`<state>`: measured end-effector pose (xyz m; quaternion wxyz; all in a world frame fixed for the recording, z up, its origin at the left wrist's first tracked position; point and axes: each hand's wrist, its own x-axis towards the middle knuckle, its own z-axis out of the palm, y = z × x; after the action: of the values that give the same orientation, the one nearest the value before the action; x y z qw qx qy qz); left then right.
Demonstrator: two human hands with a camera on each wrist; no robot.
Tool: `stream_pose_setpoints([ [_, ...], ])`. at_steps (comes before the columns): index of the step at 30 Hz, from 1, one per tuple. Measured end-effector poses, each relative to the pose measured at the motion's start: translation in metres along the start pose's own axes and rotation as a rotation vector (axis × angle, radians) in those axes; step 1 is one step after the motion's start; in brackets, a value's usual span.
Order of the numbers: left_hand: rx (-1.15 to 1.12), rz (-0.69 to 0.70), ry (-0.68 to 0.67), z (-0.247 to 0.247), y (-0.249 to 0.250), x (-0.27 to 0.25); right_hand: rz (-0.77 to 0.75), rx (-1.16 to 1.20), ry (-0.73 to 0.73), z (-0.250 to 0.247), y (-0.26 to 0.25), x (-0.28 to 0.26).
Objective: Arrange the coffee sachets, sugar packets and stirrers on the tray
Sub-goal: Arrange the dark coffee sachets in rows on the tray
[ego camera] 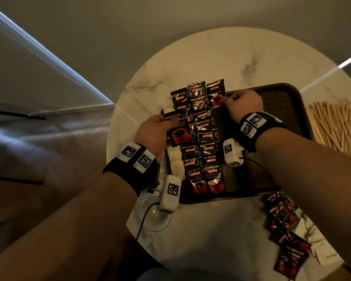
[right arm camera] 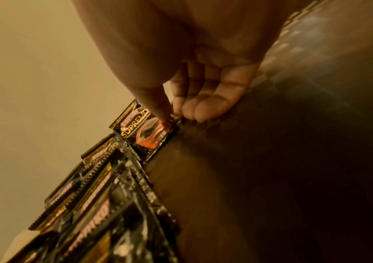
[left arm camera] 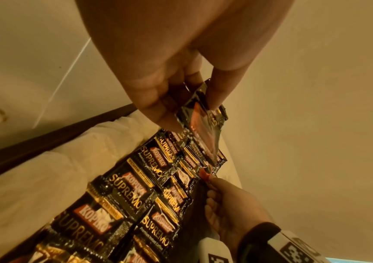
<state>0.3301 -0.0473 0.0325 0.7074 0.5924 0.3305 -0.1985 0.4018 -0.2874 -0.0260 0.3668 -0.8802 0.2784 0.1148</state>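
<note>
reading "kopiko supremo" in red and gold, the black coffee sachets (ego camera: pixel 202 136) lie overlapped in two columns down the left part of the dark brown tray (ego camera: pixel 280 102), each printed with a red cup; "premium instant coffee" shows on one in the left wrist view. white sugar packets (ego camera: pixel 175 159) sit in a row between the sachets and the tray's left rim. the left hand (ego camera: pixel 153 131) hovers over the columns, thumb and fingers pinching a spare sachet (ego camera: pixel 177 133) lifted off the rest. the right hand (ego camera: pixel 244 104), fingers curled, pinches the lower right corner of the top right sachet (ego camera: pixel 215 92) at the far end of the row. wooden stirrers (ego camera: pixel 338 126) lie heaped on the round marble table (ego camera: pixel 211 57) just right of the tray. more loose sachets (ego camera: pixel 286 230) are scattered on the table at the near right, off the tray.
</note>
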Motion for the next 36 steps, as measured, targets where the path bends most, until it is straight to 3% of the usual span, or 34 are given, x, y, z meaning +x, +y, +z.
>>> stream_pose_setpoints([
  [10,0.083,0.073,-0.024,0.008,-0.004,-0.001,-0.046,0.122,-0.034,-0.010,0.017,-0.008],
  [16,0.065,0.071,-0.027,0.011,-0.005,-0.003,-0.292,-0.003,-0.038,-0.011,0.025,-0.023],
  [21,0.050,0.027,-0.025,0.008,-0.008,-0.003,-0.127,-0.004,0.012,-0.008,0.015,-0.013],
  [26,0.033,0.035,-0.004,0.009,-0.006,0.000,-0.025,-0.080,-0.100,-0.012,0.002,-0.004],
  [31,0.142,0.189,0.017,0.018,0.006,-0.001,-0.055,0.225,-0.083,-0.029,0.008,-0.008],
  [33,0.260,0.257,-0.001,0.025,0.013,-0.002,-0.122,0.373,-0.144,-0.038,0.007,-0.016],
  [36,0.395,0.312,-0.011,0.035,0.020,-0.004,-0.292,0.398,-0.321,-0.048,-0.005,-0.035],
])
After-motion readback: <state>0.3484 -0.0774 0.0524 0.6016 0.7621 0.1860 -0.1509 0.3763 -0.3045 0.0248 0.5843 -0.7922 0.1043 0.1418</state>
